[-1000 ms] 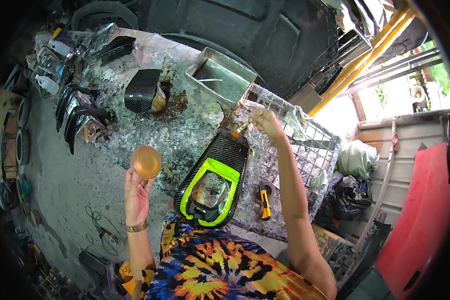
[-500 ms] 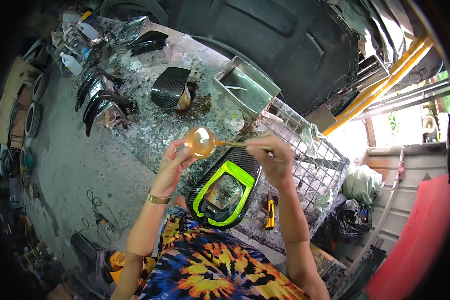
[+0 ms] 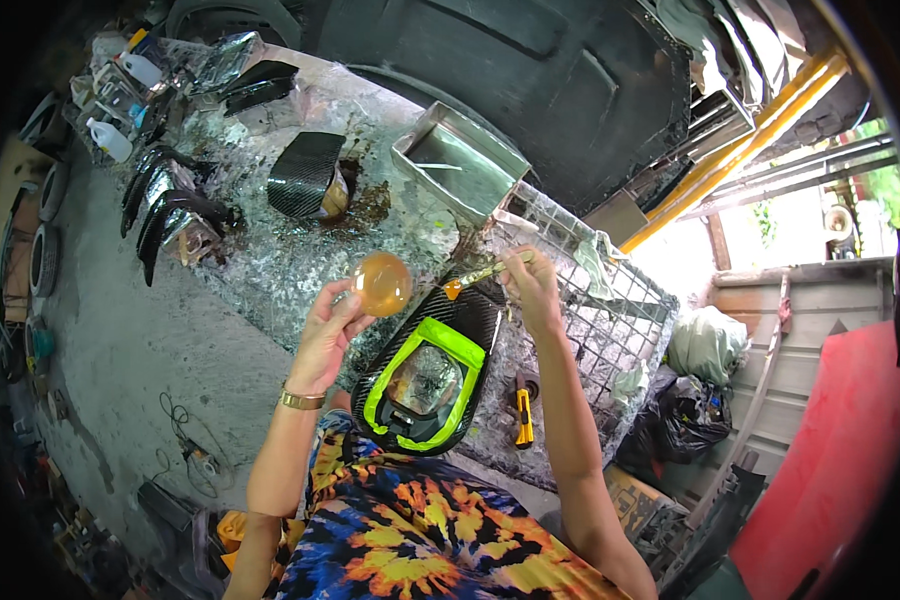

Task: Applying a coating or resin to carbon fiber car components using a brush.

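My left hand is closed on the side of a small round cup with amber liquid in it, held above the bench. In my right hand is a slim, stained brush, its amber-coated tip pointing left, just beside the cup and apart from it. Below both hands lies a black carbon-fibre part, rounded and elongated. Bright green tape rings its central opening. A yellow and black utility knife rests on the bench to the right of the part.
A metal tray with a thin white stick stands at the back of the stained bench. Wire mesh covers the right side. Carbon-fibre pieces lie farther left, near white jugs. A large black panel stands behind.
The brush has drawn away from the cup, and its amber tip now hangs free over the carbon-fibre part. The whole view has shifted, moving the scene slightly left.
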Tool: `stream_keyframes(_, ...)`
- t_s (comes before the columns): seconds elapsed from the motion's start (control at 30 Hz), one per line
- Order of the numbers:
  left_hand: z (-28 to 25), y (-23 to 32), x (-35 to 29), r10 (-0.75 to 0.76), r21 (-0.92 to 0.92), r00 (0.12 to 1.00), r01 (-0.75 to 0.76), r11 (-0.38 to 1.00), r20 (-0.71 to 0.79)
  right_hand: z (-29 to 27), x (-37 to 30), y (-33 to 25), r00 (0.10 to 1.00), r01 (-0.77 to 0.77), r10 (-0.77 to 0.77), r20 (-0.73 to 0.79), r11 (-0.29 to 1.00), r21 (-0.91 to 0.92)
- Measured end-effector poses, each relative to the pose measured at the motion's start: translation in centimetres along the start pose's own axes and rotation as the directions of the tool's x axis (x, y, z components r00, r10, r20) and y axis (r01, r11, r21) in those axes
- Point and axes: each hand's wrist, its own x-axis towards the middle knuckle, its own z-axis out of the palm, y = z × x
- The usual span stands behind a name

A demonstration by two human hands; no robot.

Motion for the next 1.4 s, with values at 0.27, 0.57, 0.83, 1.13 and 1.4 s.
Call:
stream_keyframes(0.27,-2.9,0.1,-1.4,0.023,-0.04,0.995,-0.027,0.999,-0.096,-0.7,-0.4,-0.5,0.936,0.28,-0.351,-0.002,0.751,-0.598)
stream_keyframes(0.57,-4.7,0.0,-2.6,0.053,-0.071,0.984,-0.066,0.995,-0.17,3.7,-5.9,-2.9,0.979,0.193,-0.131,0.153,0.834,-0.517)
stream_keyframes(0.83,-4.5,-0.4,-3.4,0.093,-0.024,0.988,-0.097,0.995,-0.126,-6.0,6.2,4.7,0.984,-0.174,0.178,0.002,0.968,-0.181)
stream_keyframes(1.13,-5.6,0.2,-4.3,0.108,0.008,0.982,-0.108,0.994,-0.156,1.1,-0.9,-0.2,0.896,0.428,-0.389,0.216,0.624,-0.653)
stream_keyframes(1.4,-6.2,-0.2,-4.0,0.098,-0.007,0.977,-0.101,0.995,-0.188,4.6,-4.1,-4.0,0.944,0.304,-0.173,0.282,0.791,-0.531)
